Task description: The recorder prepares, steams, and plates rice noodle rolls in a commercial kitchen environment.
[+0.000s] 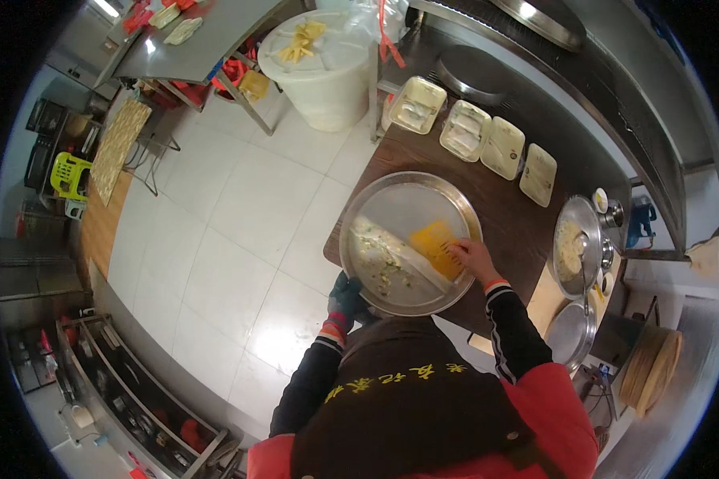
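Note:
Before me a round metal pan [408, 179] is tilted over the corner of a dark table. My left hand [346, 294], in a dark glove, grips the pan's near-left rim. My right hand [473, 258] is bare and holds a yellow scraper [436, 242], its blade down in the pan. Alongside the scraper lies a whitish, partly folded sheet [413, 261], apparently a rice noodle sheet. It runs diagonally across the pan and is slightly blurred. Small pale and green bits of filling [383, 270] are scattered on the pan's lower left.
Several foam trays [418, 105] line the far side of the brown table [503, 209], some holding white rolls. Right of it stand a metal bowl of pale filling [569, 248] with a ladle, and another round pan [570, 335]. A large lidded white bucket [329, 96] stands beyond.

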Motion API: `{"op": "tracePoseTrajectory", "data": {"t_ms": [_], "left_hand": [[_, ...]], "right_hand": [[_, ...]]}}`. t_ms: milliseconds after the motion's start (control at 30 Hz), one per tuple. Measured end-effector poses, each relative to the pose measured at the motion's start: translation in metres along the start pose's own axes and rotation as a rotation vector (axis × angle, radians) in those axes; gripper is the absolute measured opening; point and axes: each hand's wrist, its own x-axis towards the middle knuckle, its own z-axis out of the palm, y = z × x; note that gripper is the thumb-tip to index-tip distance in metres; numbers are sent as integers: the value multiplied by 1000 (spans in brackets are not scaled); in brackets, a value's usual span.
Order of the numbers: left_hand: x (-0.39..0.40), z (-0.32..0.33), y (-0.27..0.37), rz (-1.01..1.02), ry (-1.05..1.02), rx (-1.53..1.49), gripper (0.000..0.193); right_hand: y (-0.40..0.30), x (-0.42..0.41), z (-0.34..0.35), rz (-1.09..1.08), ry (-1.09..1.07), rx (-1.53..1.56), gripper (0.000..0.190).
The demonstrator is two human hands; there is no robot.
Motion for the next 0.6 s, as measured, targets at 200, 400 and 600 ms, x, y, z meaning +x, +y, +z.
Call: {"op": "tracePoseTrajectory", "data": {"t_ms": [200,400,600], "left_hand": [[-1,-4,0,-35,-11,-13,38],[-1,-3,1,-20,17,-53,39],[-7,6,10,-64,36,-80,37]], "right_hand": [[-35,-55,20,-428,-108,-166,14],[-58,-57,19,-448,-61,-232,14],[-38,52,37,-290,66,-49,17]]}}
